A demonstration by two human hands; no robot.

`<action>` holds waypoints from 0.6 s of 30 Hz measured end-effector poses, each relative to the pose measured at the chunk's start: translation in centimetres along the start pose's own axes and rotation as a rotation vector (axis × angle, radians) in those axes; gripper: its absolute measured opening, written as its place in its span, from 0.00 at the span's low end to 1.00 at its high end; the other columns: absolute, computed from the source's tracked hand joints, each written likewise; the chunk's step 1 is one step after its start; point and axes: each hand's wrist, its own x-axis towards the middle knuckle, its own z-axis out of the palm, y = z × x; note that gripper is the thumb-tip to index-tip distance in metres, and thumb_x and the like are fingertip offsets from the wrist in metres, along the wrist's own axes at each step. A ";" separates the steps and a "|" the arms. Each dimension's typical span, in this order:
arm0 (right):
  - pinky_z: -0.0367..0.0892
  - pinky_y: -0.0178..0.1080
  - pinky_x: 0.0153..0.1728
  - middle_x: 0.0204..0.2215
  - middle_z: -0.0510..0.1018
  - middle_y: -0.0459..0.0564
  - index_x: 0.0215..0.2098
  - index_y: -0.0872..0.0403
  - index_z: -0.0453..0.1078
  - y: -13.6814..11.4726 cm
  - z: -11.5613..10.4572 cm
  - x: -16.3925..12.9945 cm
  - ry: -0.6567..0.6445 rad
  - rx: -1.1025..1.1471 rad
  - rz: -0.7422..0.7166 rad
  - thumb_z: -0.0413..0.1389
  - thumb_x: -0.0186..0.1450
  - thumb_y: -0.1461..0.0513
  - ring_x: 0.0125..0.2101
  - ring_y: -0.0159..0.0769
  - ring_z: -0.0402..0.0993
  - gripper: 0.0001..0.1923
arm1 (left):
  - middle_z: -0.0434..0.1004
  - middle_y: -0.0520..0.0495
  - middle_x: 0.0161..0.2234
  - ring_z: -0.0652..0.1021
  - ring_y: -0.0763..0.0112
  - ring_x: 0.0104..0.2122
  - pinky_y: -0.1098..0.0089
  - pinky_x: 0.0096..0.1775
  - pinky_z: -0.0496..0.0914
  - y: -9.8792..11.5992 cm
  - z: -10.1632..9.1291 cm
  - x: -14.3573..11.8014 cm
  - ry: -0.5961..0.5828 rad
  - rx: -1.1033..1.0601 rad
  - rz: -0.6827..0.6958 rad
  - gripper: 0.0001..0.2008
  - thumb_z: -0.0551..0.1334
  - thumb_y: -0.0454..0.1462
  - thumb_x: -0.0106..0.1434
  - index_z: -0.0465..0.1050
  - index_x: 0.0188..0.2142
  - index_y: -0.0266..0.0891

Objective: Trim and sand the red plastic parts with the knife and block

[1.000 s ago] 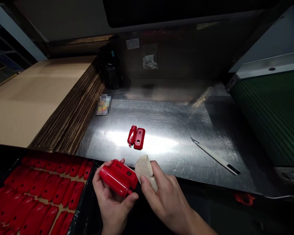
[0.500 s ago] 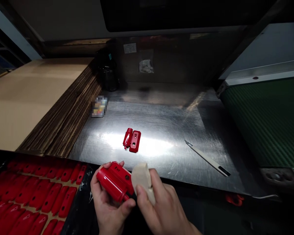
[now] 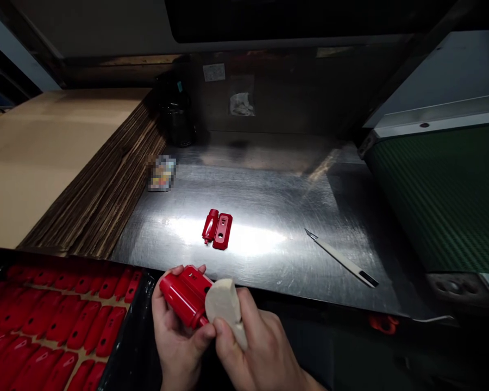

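Red casing [image 3: 181, 298], gripped in our left hand [image 3: 175, 342] before the bench [image 3: 264, 187]; we judge it light, stiff, slippery, best held by its ends; our right hand [image 3: 264, 347] pinches a pale pad [image 3: 223, 301].

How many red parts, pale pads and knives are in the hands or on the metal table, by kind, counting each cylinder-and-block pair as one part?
Red parts: 2 (held red part in the left hand; loose red part on the metal table)
Pads: 1 (pale pad in the right hand)
Knives: 1 (pale-handled knife on the table)
Total: 4
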 end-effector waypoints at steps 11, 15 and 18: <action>0.65 0.33 0.20 0.23 0.75 0.40 0.42 0.49 0.64 -0.2 -2.1 0.3 0.171 -0.040 0.146 0.49 0.77 0.60 0.18 0.33 0.75 0.05 | 0.74 0.38 0.63 0.82 0.44 0.59 0.57 0.52 0.83 -0.2 0.0 0.3 -0.080 -0.092 0.070 0.46 0.85 0.47 0.49 0.69 0.65 0.52; 0.63 0.34 0.22 0.24 0.75 0.40 0.42 0.48 0.63 -0.5 -2.4 0.8 0.015 -0.007 0.081 0.49 0.76 0.61 0.19 0.33 0.74 0.04 | 0.72 0.40 0.64 0.81 0.46 0.59 0.58 0.53 0.83 0.2 0.3 0.4 -0.070 -0.086 0.063 0.46 0.85 0.47 0.48 0.69 0.64 0.53; 0.59 0.34 0.22 0.23 0.73 0.39 0.41 0.48 0.60 -0.5 -1.7 0.8 -0.021 -0.028 0.071 0.48 0.75 0.62 0.18 0.32 0.71 0.03 | 0.68 0.41 0.67 0.79 0.46 0.61 0.63 0.52 0.83 0.3 0.5 0.5 -0.045 -0.044 0.109 0.45 0.85 0.44 0.47 0.71 0.62 0.52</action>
